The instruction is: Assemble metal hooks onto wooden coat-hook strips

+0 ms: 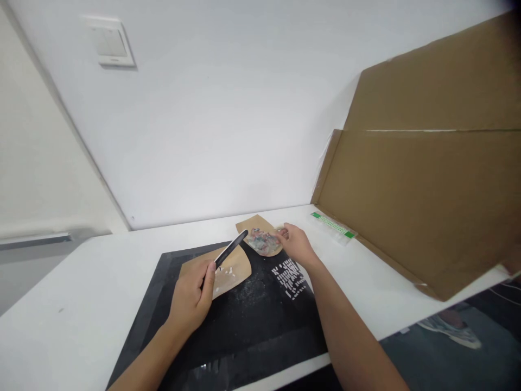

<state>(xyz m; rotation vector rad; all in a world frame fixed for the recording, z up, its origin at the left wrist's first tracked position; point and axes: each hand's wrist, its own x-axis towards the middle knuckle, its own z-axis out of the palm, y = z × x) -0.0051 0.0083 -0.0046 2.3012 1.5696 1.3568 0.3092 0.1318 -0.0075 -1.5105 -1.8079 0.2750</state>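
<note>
My left hand is closed around a slim black stick-shaped tool with a white edge; its exact kind is unclear. The tool points up and to the right over a brown paper piece with a few small white bits on it. My right hand has its fingers pinched at the right side of a second brown paper piece. A blurred heap of multicoloured scraps lies on that paper. What the right fingertips grip is too small to make out. Several small white pieces lie in rows below the right hand.
A black mat covers part of the white table. Behind, to the right, stands an opened cardboard box, with a green-and-white strip beside it. A wall with a switch backs the table. A person's shoe shows below right.
</note>
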